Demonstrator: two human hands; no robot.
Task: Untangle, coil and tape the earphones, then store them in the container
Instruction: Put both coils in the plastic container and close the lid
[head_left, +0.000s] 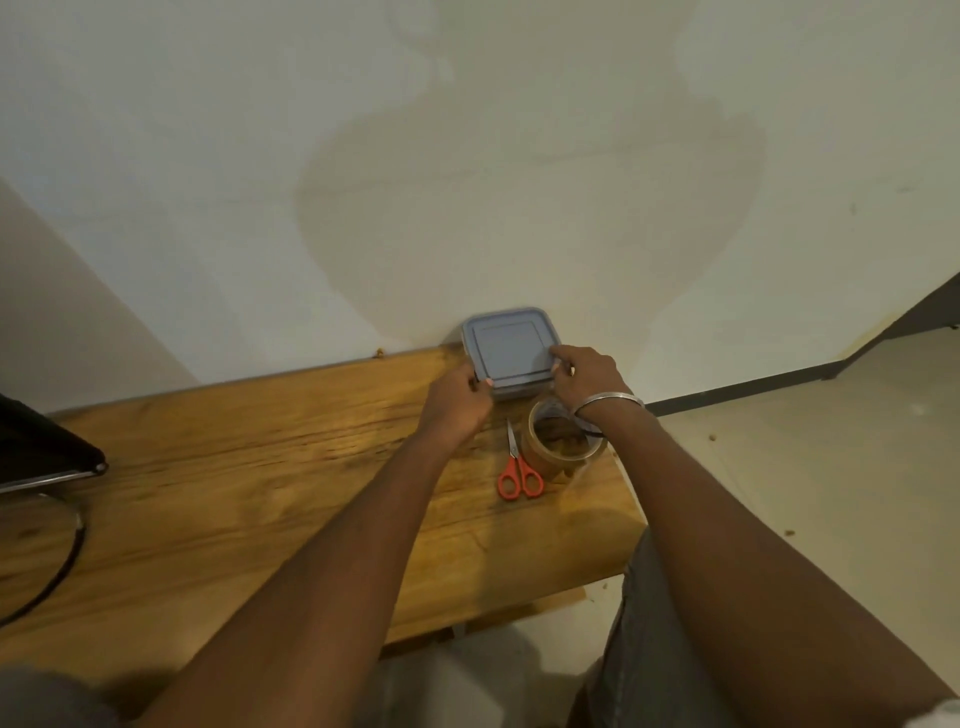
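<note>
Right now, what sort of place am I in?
Probably a plain room used as a small workspace, at home or in an office: a wooden table stands against a bare white wall, with scissors, tape and a lidded container on it, and a pale floor beside it.

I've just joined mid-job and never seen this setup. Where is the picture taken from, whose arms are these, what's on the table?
There is no machine: one camera worn on a person's head looks down at their two bare arms. The left hand and the right hand grip opposite edges of a closed grey-blue container at the back of the wooden table, by the wall. Nearer lie orange-handled scissors and a roll of brown tape. No earphones show.
</note>
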